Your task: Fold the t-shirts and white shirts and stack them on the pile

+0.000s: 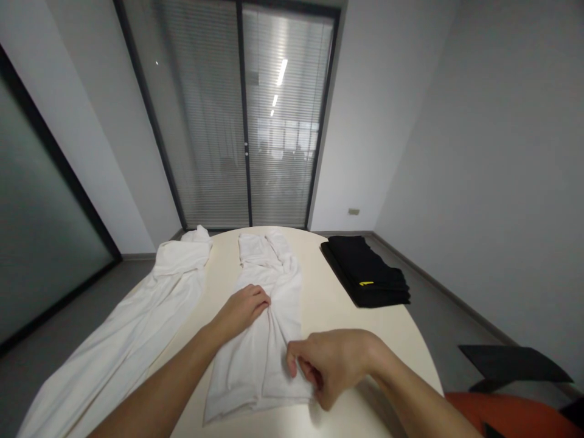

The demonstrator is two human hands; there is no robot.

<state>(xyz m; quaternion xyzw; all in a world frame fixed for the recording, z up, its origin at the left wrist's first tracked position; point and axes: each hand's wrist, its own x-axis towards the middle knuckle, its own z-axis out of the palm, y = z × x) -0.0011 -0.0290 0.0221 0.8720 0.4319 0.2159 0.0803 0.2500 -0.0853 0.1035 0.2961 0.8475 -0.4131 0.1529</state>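
A long white garment [244, 371] lies lengthwise on the round table, creased along its middle, with two narrow ends side by side at the far end. My left hand [246, 307] rests on its middle, the fingers closed together on a raised fold. Over the near right edge, my right hand [335, 362] is bent at the wrist with its fingers curled in. Its index fingertip touches the cloth close to the near hem. The garment's edge beneath this hand is hidden.
Another white garment [137, 316] stretches along the table's left side, bunched at its far end. On the right sits a stack of folded black clothes [367, 271] with a small yellow mark. The pale table [314, 292] curves beside an orange and black chair [497, 410].
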